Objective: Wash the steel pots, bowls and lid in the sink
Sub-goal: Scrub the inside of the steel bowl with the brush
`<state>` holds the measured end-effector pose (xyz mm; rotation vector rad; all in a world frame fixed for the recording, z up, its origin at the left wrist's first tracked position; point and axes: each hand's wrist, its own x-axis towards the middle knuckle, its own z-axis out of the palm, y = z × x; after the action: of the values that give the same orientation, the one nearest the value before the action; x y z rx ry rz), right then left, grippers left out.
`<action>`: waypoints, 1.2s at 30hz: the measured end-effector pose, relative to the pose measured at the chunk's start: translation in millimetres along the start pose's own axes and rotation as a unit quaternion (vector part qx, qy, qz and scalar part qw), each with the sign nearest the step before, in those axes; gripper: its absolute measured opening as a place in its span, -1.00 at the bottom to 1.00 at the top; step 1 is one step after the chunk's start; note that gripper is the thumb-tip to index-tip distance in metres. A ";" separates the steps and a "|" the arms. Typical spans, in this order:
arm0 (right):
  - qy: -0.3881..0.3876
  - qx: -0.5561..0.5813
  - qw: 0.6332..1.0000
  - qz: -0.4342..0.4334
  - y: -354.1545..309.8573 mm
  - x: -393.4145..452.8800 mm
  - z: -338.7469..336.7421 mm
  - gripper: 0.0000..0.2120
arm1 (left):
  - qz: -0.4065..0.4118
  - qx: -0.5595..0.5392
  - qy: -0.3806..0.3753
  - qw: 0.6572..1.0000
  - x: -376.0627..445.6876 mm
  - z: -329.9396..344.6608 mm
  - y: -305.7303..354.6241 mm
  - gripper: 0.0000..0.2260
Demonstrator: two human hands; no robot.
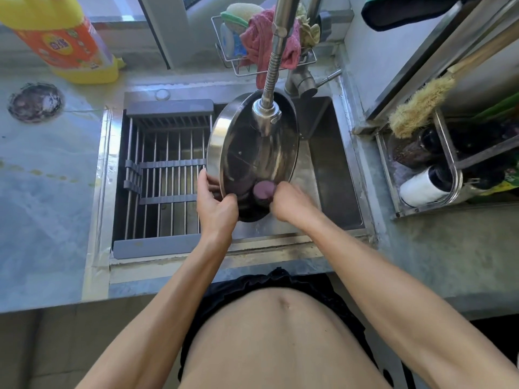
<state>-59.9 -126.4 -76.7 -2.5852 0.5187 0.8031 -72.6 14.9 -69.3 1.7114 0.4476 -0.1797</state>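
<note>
A large steel pot (241, 164) is tilted on its side over the sink (334, 169), its open mouth facing up and right, under the faucet head (265, 113). My left hand (216, 200) grips the pot's near rim, thumb inside and fingers on the outer wall. My right hand (289, 202) holds a purple scrubbing pad (264, 189) against the pot's inner wall near the rim. No other pots, bowls or lid show.
A grey drying rack (165, 178) spans the sink's left half. A yellow detergent bottle (64, 40) and a scouring pad (35, 101) sit on the left counter. A wire caddy (252, 43) with sponges and a pink cloth hangs behind. A rack with bottles (438, 169) stands right.
</note>
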 end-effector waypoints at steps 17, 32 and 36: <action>0.116 0.254 0.954 0.107 44.7 8.8 31.3 -0.73 | -0.156 -0.206 -0.051 0.965 12.1 2.2 -20.8 -0.49; 0.053 0.457 0.880 0.118 70.1 20.8 11.7 -0.87 | -0.074 0.206 -0.258 0.941 102.1 -69.9 69.0 -0.71; 0.075 0.411 0.904 0.095 70.1 26.9 8.7 -0.90 | -0.125 0.242 -0.323 0.906 108.3 -68.6 68.2 -0.65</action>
<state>-74.8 -188.9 -116.7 -1.8234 0.9301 0.3167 43.9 93.7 -33.3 1.9349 0.1194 -1.0886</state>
